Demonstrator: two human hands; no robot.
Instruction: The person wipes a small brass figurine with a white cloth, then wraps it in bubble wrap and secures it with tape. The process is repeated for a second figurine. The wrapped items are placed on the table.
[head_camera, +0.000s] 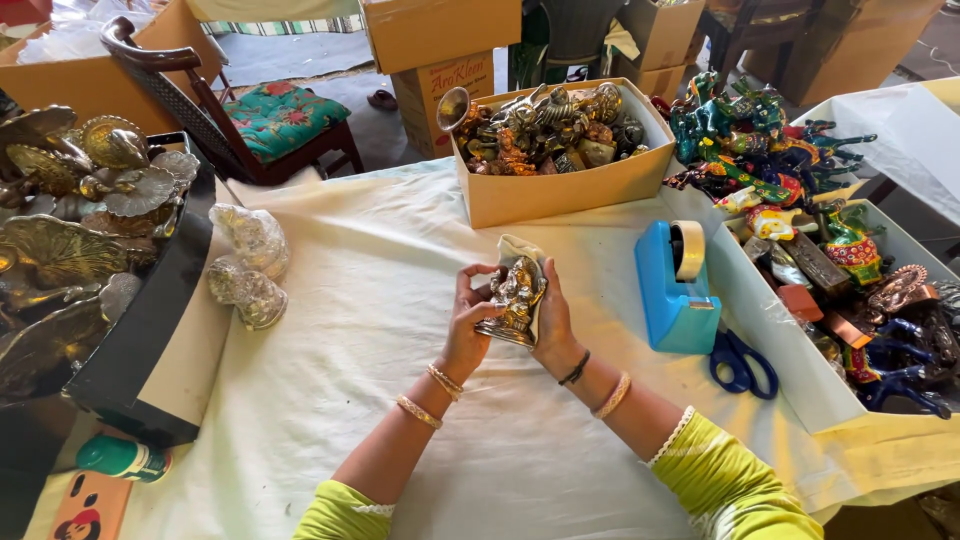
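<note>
A small brass-coloured figurine (516, 300) is held upright over the white cloth-covered table (380, 330), between both hands. My left hand (468, 322) grips its left side with fingers curled on the front. My right hand (552, 322) cups its right side and back, together with a piece of pale cloth or paper (517, 250) that rises behind the figurine. Both wrists wear bangles.
A cardboard box (560, 185) of metal figurines stands just behind the hands. A blue tape dispenser (676, 290) and blue scissors (742, 362) lie to the right, beside a white box (770, 330) of painted figures. Wrapped items (248, 265) and a black tray (150, 330) of brass pieces sit left.
</note>
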